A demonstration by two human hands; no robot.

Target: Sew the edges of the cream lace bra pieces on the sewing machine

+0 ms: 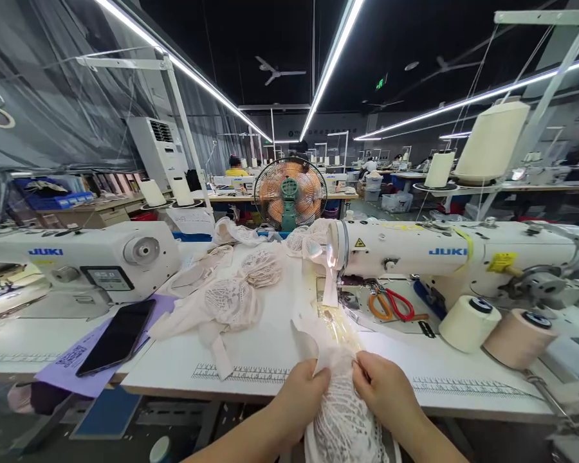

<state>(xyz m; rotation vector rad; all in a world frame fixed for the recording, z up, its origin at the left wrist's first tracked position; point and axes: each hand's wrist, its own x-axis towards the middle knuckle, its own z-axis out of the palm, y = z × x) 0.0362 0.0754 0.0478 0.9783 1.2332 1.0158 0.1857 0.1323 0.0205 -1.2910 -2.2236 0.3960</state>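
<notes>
Pinching the lace piece [340, 392] at the table edge [251, 386], left hand [302, 395] and right hand [386, 389] side by side, thumbs on top. Best kept flat and taut, edges matched, then fed straight toward the sewing machine [444, 257]. Beyond the machine's needle end, scissors [390, 302]; farther back, a fan [289, 193].

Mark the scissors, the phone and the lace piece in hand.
scissors [390, 303], head view, on the red and orange handle loops.
phone [117, 336], head view, middle of the dark screen.
lace piece [343, 418], head view, on the lace hanging between both hands.
</notes>
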